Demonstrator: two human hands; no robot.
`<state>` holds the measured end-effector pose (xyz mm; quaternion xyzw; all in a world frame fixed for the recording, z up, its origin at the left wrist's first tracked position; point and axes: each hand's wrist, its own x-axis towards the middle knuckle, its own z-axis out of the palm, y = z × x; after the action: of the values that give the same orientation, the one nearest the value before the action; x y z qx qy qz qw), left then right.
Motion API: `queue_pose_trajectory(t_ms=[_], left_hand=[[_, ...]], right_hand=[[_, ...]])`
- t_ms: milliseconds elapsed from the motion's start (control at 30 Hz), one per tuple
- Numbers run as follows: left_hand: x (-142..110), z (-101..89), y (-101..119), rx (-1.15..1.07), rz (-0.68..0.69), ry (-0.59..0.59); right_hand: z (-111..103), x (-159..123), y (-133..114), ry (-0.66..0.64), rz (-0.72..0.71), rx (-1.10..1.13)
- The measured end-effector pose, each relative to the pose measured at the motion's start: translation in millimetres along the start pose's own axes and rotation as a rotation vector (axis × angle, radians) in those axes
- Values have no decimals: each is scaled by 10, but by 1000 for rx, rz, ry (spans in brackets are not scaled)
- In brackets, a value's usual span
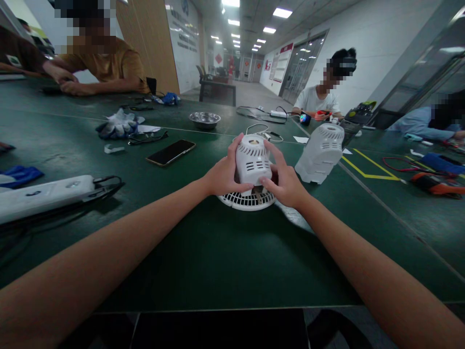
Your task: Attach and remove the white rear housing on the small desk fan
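Observation:
Between my two hands stands a white plastic motor housing (254,162) with vent slots, its opening facing up. My left hand (229,169) is closed around its left side, thumb near the lower front. On the other side my right hand (285,179) wraps it, the thumb pressing near the bottom edge. Beneath the housing lies a round white fan grille (247,201) on the green table (218,261). Whether the two are joined is hidden by my hands. A second white vented plastic part (321,152) stands tilted to the right of my right hand.
To the left are a phone (171,152), work gloves (118,125) and a white power strip (47,196). Farther back sit a metal bowl (204,119) and a white cable (259,128). An orange-black tool (438,184) lies at right. Several people sit around the table.

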<state>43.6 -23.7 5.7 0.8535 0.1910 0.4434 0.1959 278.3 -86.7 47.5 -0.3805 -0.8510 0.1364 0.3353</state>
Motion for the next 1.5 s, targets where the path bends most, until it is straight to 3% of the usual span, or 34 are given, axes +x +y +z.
queue_pose_trajectory(t_ms=[1500], left_hand=[[-2,1,-19,-11,-19,-12]], right_hand=[[2,0,24,-22,21,6]])
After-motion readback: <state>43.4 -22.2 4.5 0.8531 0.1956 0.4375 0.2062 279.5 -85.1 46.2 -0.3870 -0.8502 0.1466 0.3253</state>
